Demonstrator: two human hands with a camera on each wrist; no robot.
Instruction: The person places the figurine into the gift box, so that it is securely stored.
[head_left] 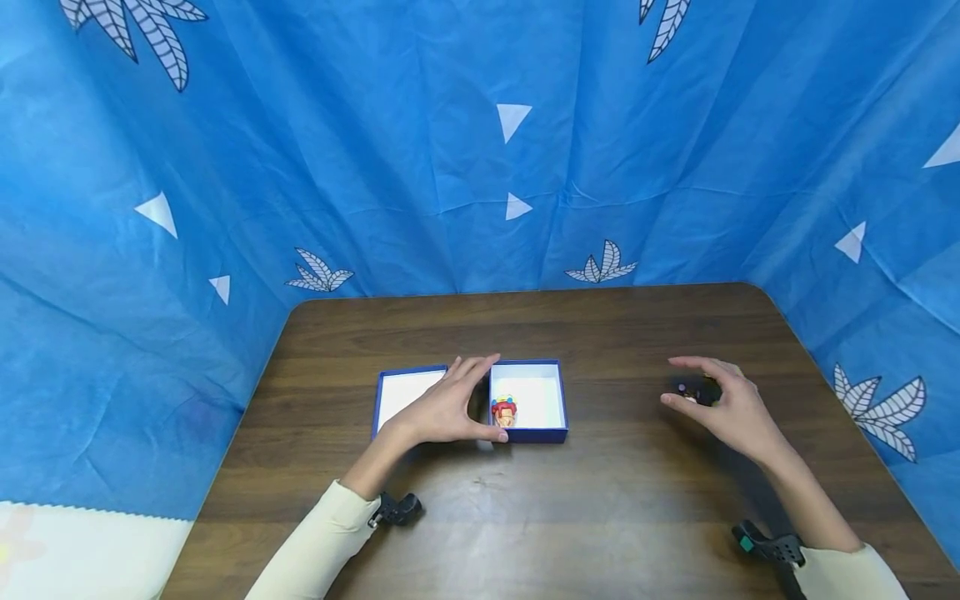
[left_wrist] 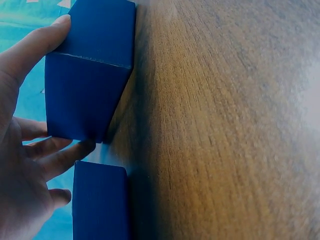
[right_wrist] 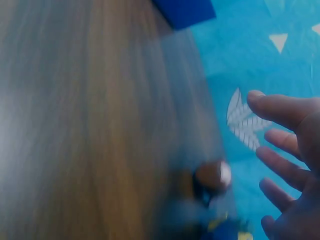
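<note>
My left hand [head_left: 447, 408] holds the left end of a blue box [head_left: 553, 435] with a white inside, thumb on its front wall and fingers reaching toward the back corner. Inside the box, at the left, lies a small toy figure [head_left: 504, 412] in red and yellow. Left of it, partly behind the hand, is the box lid [head_left: 401, 392], white side up. My right hand [head_left: 733, 407] is spread over the right part of the table, near a small dark figure [head_left: 687, 392]. The right wrist view shows a brown-topped figure [right_wrist: 212, 177] and a blurred blue-and-yellow thing [right_wrist: 227, 233] below the fingers.
The brown wooden table [head_left: 570, 517] carries all of this. A blue patterned cloth [head_left: 420, 167] hangs behind it and along both sides. Each wrist wears a dark strap with a small camera, such as the left wrist camera [head_left: 397, 510].
</note>
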